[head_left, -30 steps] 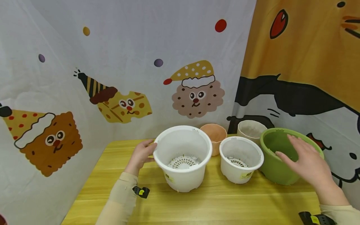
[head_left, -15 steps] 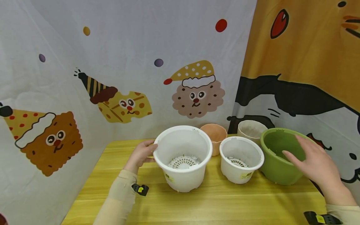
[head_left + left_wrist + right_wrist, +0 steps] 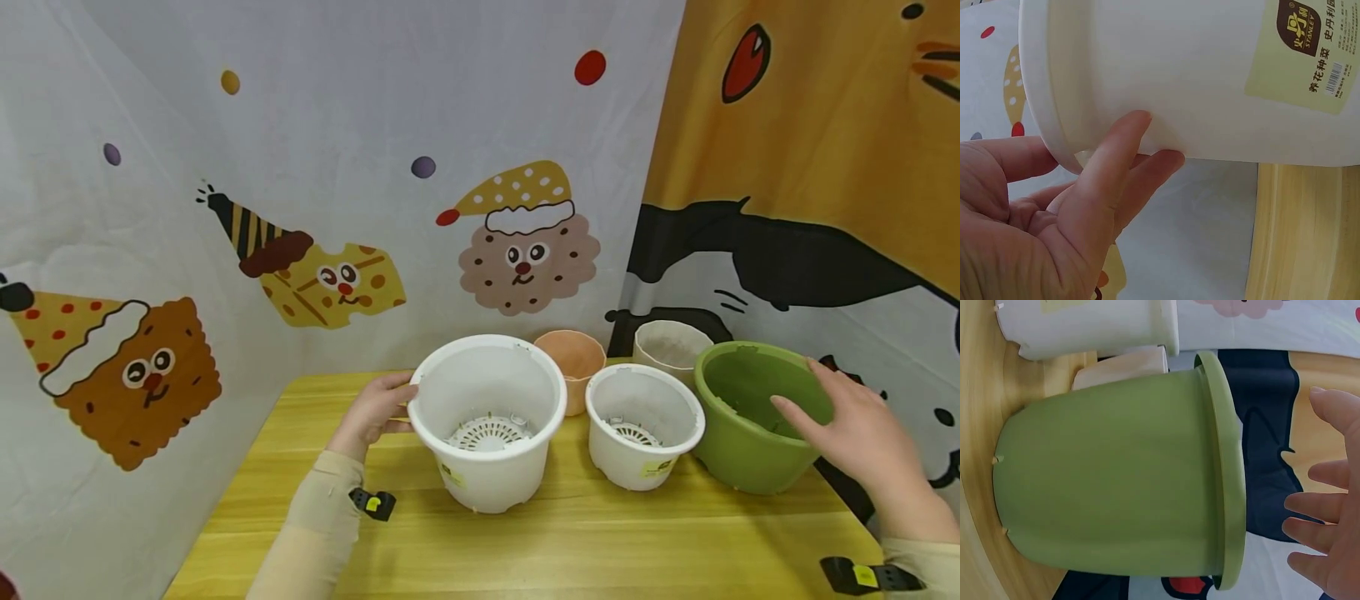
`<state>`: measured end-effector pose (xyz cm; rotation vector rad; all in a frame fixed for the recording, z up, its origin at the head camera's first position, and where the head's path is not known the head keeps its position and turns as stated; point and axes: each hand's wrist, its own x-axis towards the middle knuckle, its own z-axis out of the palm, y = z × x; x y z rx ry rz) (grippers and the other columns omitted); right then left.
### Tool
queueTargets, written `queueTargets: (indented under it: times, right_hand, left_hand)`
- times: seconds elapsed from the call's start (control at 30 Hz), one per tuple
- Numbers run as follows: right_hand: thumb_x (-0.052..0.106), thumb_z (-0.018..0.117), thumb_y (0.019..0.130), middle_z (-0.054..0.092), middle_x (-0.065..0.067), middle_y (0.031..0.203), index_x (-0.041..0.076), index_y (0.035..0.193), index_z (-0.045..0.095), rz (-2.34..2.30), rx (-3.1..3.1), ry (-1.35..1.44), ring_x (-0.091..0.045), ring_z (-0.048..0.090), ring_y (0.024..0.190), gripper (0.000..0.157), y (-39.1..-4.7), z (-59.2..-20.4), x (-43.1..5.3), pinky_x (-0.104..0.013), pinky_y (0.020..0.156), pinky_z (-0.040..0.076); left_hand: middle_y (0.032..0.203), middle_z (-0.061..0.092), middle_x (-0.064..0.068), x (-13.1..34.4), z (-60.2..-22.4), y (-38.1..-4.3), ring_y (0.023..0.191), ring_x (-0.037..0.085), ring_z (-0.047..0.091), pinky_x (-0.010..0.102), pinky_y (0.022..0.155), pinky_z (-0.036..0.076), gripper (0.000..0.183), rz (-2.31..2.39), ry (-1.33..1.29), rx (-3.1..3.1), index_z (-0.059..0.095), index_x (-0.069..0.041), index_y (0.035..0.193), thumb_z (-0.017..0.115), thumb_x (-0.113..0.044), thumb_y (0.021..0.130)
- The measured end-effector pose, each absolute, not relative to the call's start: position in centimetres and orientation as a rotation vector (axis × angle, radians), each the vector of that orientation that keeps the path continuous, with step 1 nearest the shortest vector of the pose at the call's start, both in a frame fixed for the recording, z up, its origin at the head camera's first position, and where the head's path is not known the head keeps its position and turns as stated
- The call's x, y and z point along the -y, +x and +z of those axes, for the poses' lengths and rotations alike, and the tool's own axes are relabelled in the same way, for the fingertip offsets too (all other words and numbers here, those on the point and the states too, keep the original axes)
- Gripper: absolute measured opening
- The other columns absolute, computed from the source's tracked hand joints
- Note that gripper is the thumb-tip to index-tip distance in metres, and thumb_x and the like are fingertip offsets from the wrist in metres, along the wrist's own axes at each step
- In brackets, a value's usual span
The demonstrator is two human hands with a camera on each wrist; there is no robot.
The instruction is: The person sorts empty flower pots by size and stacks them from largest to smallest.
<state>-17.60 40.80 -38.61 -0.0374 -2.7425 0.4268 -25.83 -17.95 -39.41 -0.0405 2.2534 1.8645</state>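
Observation:
A large white plastic flower pot (image 3: 491, 479) stands upright on the wooden table, with a slotted bottom and a pale yellow label on its wall. My left hand (image 3: 377, 408) grips its left rim. In the left wrist view, fingers (image 3: 1107, 169) press the outer wall under the rim while another lies at the rim's edge. On the right stands a green flower pot (image 3: 738, 458), larger than its neighbours. My right hand (image 3: 862, 433) is spread above its right side, thumb apart from the fingers, holding nothing. In the right wrist view, a gap shows between that hand and the green rim (image 3: 1235, 487).
A smaller white pot (image 3: 630, 467) sits between the large white and green ones. Behind them are a peach pot (image 3: 573, 396) and a cream pot (image 3: 670, 342). A printed curtain (image 3: 337, 125) hangs behind the wooden table (image 3: 465, 550).
My right hand has drifted right, away from the middle of the green pot's opening to its right edge. The left hand stays at the large white pot's rim; the pots have not moved.

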Motion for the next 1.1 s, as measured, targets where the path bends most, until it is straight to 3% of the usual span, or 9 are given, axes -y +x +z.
queueTargets:
  times: [0.17,0.63,0.97,1.1]
  right_hand:
    - [0.048,0.055,0.098,0.031,-0.046,0.139,-0.012,0.151,0.017,0.438,2.769,-0.102,-0.067,0.03,0.116,0.089,-17.7,-38.8,-41.7,-0.078,0.091,0.027]
    - [0.048,0.052,0.1,0.015,-0.046,0.145,-0.017,0.149,0.008,0.528,2.831,-0.239,-0.068,0.026,0.118,0.092,-17.6,-38.8,-44.1,-0.078,0.09,0.028]
    - [0.047,0.053,0.1,0.028,-0.05,0.134,-0.021,0.145,0.014,0.523,2.87,-0.251,-0.067,0.032,0.112,0.091,-17.6,-39.0,-45.6,-0.076,0.087,0.033]
    - [0.047,0.052,0.1,0.025,-0.051,0.135,-0.024,0.143,0.012,0.532,2.906,-0.276,-0.067,0.033,0.11,0.092,-17.6,-39.0,-46.2,-0.076,0.086,0.035]
  left_hand:
    - [0.127,0.057,0.028,18.0,-39.4,-25.8,0.089,0.029,0.07,0.035,0.063,0.061,0.048,1.876,-0.031,-2.243,0.045,0.004,0.145,0.055,-0.015,0.102]
    - [0.12,0.062,0.023,17.8,-39.7,-26.1,0.091,0.033,0.069,0.035,0.064,0.062,0.046,1.886,-0.086,-2.249,0.049,0.0,0.144,0.056,-0.015,0.101]
    - [0.121,0.061,0.023,17.8,-39.8,-25.9,0.091,0.033,0.069,0.036,0.064,0.062,0.046,1.895,-0.089,-2.249,0.049,0.001,0.143,0.056,-0.014,0.101]
    - [0.122,0.061,0.024,17.9,-39.9,-25.9,0.091,0.034,0.069,0.037,0.065,0.062,0.046,1.899,-0.074,-2.245,0.048,0.001,0.144,0.055,-0.015,0.101]
